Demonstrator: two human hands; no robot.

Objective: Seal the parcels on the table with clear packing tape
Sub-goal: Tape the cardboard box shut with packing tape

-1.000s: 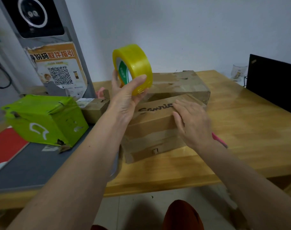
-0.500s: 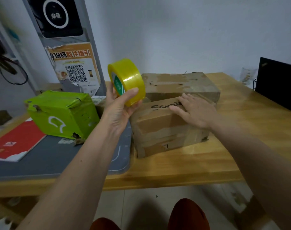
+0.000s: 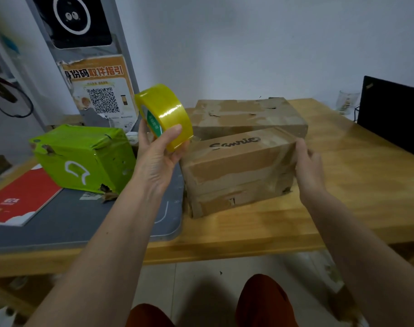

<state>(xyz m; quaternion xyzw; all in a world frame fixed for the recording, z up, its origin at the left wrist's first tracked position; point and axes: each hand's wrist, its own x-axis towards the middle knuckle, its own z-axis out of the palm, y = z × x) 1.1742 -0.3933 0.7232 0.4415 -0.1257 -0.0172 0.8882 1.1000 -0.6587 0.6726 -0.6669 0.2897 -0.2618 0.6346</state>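
Left hand (image 3: 157, 159) grips tape roll (image 3: 164, 119), raised just left of the near brown parcel (image 3: 239, 171). Right hand (image 3: 308, 166) curls round that parcel's right end, fingers on the end face. Parcel sits on the desk (image 3: 357, 175) between the hands; second brown parcel (image 3: 246, 116) touching behind it. Step, as judged: strip drawn across the top, being pressed over the edge. Next: bring the roll down and sever the tape
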